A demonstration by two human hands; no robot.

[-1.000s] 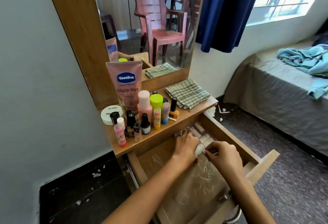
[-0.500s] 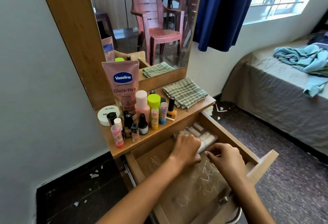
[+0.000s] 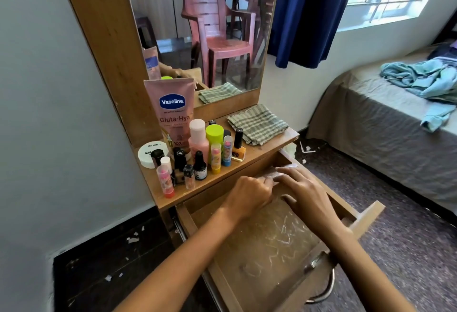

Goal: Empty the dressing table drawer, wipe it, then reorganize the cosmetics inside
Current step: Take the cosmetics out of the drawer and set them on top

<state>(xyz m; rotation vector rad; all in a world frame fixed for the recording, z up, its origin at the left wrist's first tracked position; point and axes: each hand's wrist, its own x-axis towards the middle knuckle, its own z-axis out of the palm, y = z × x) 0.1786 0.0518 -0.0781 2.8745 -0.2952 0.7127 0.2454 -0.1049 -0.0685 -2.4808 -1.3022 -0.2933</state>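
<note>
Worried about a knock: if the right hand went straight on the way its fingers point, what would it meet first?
Probably the clear packet under the right hand, then the drawer back; depth is unclear.

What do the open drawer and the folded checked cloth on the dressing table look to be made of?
The drawer looks like wood-grain laminated board, matt; its floor is scuffed with pale scratches. Its handle seems to be shiny metal. The checked cloth appears to be soft woven fabric, probably cotton, judging by its visible weave and frayed edge.

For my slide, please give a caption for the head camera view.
Both hands, left and right, reach into the open drawer below cosmetics on the dressing table.
</note>
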